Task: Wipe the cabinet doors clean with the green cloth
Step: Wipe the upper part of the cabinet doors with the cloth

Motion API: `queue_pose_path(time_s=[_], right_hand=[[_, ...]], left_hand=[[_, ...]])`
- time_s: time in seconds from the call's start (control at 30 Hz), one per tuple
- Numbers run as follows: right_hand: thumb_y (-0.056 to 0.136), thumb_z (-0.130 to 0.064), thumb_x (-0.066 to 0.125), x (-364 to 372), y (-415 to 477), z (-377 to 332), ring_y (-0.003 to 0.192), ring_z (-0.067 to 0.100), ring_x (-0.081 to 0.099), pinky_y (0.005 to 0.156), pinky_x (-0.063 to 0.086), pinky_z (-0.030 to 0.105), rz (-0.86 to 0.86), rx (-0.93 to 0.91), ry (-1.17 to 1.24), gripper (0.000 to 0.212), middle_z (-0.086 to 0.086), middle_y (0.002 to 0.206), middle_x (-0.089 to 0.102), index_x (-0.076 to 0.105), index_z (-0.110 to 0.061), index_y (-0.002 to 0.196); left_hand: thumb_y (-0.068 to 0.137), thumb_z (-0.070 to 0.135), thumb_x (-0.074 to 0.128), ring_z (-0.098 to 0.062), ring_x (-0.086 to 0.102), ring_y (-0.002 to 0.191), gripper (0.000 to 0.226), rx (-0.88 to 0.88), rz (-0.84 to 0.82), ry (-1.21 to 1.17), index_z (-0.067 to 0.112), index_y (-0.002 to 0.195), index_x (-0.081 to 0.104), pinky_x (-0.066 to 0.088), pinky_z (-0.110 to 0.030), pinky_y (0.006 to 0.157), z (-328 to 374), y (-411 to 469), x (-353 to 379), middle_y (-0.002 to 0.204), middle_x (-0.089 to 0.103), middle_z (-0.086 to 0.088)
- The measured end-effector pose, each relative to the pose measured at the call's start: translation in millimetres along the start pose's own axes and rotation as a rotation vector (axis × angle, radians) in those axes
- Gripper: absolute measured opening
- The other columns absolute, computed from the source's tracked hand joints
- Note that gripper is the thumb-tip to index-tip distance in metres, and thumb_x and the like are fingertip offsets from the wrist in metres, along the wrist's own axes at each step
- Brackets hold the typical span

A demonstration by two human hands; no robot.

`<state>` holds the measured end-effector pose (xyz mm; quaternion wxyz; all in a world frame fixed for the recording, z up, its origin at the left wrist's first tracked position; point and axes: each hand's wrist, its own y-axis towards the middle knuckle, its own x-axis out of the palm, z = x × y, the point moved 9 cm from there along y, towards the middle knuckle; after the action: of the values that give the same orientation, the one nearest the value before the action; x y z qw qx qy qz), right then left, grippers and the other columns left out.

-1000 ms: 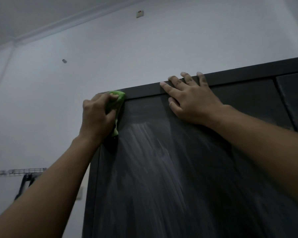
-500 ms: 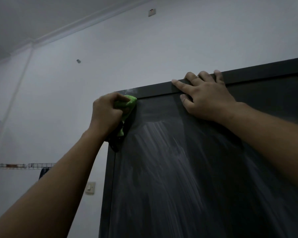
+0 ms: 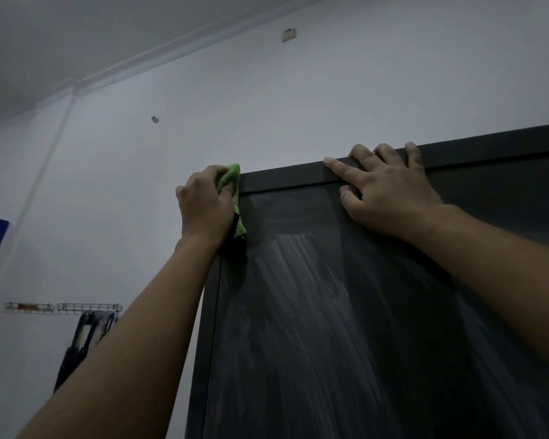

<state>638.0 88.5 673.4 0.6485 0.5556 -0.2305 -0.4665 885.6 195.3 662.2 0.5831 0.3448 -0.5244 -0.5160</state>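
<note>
Gripping the cloth (image 3: 232, 177) in my left hand (image 3: 204, 207), I held it against the top left corner of the cabinet (image 3: 282, 179), just beside the streaked door (image 3: 330, 327), while my right hand (image 3: 390, 198) lay flat and unclenched across the top edge, grasping nothing.

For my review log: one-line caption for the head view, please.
Left hand grips a green cloth at the upper left corner of the cabinet; right hand rests on its top edge.
</note>
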Motion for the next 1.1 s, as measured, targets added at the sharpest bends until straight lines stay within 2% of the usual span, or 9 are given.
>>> queue_pose_path(time_s=[0.13,0.27,0.43,0.57,0.7,0.77,0.83,0.97,1.1], right_hand=[[0.101,-0.043,0.029,-0.9,0.4,0.6,0.144,0.025,0.020,0.120,-0.003,0.060,-0.016,0.008,0.003,0.057,-0.004,0.156,0.026,0.015,-0.047,0.157],[0.101,-0.042,0.030,-1.2,0.1,-0.9,0.144,0.024,0.020,0.120,-0.003,0.059,-0.020,0.017,0.017,0.057,-0.004,0.155,0.027,0.016,-0.048,0.156],[0.101,-0.042,0.032,-1.9,1.0,-0.6,0.143,0.024,0.021,0.120,-0.003,0.059,-0.007,0.028,0.022,0.058,-0.005,0.155,0.028,0.017,-0.048,0.156],[0.100,-0.038,0.033,-0.6,1.0,-1.9,0.144,0.026,0.020,0.120,-0.004,0.059,0.013,0.042,0.037,0.058,-0.004,0.154,0.029,0.019,-0.048,0.156],[0.101,-0.036,0.035,1.6,1.4,-3.8,0.145,0.028,0.018,0.120,-0.005,0.060,0.022,0.053,0.035,0.058,-0.002,0.155,0.027,0.019,-0.047,0.156],[0.101,-0.036,0.035,3.2,1.5,-3.8,0.145,0.030,0.018,0.120,-0.005,0.060,0.029,0.054,0.024,0.058,-0.001,0.155,0.026,0.020,-0.047,0.156],[0.102,-0.036,0.035,4.0,1.5,-3.7,0.145,0.030,0.018,0.120,-0.005,0.060,0.037,0.053,0.013,0.057,-0.001,0.156,0.026,0.019,-0.047,0.156],[0.102,-0.038,0.033,5.0,2.2,-1.6,0.145,0.030,0.017,0.120,-0.003,0.060,0.035,0.050,-0.012,0.057,-0.001,0.157,0.024,0.016,-0.048,0.156],[0.103,-0.037,0.032,4.8,0.6,-1.7,0.145,0.031,0.016,0.120,-0.004,0.060,0.045,0.051,-0.015,0.057,-0.001,0.157,0.023,0.016,-0.048,0.156]], left_hand=[[0.093,0.016,0.061,-0.034,0.059,0.111,0.027,-0.124,-0.057,0.041,0.011,0.120,0.067,0.043,-0.041,0.101,-18.4,-3.4,-11.2,0.114,0.069,-0.013],[0.084,0.004,0.064,-0.027,0.064,0.109,0.035,0.008,-0.052,-0.032,0.017,0.114,0.074,0.045,-0.035,0.104,-4.1,3.2,-17.8,0.111,0.073,-0.006],[0.075,-0.010,0.058,-0.035,0.059,0.103,0.053,0.167,-0.084,0.029,0.016,0.120,0.069,0.035,-0.024,0.087,9.7,-12.5,4.4,0.113,0.069,-0.011],[0.066,-0.016,0.055,-0.023,0.053,0.095,0.058,0.188,-0.088,0.022,0.019,0.110,0.072,0.030,-0.014,0.073,0.0,-46.2,-7.0,0.109,0.069,-0.004],[0.065,-0.019,0.059,-0.017,0.046,0.092,0.052,0.293,-0.270,0.022,0.015,0.102,0.072,0.029,-0.012,0.069,-7.1,-72.5,-14.1,0.101,0.063,-0.001],[0.066,-0.019,0.058,-0.024,0.051,0.091,0.050,0.289,-0.297,0.028,0.014,0.101,0.072,0.033,-0.018,0.067,-10.5,-60.4,-14.1,0.097,0.062,-0.004],[0.068,-0.015,0.056,-0.030,0.055,0.092,0.050,0.205,-0.200,0.014,0.014,0.106,0.071,0.035,-0.024,0.070,-12.7,-38.8,-14.8,0.097,0.064,-0.010],[0.078,-0.007,0.059,-0.029,0.057,0.102,0.051,0.140,-0.110,0.009,0.018,0.121,0.068,0.034,-0.022,0.083,-11.0,-31.5,-4.7,0.110,0.064,-0.009],[0.077,0.000,0.058,-0.020,0.048,0.091,0.050,0.233,-0.153,0.033,0.020,0.122,0.067,0.031,-0.017,0.071,-19.4,-64.0,-10.5,0.108,0.065,-0.008]])
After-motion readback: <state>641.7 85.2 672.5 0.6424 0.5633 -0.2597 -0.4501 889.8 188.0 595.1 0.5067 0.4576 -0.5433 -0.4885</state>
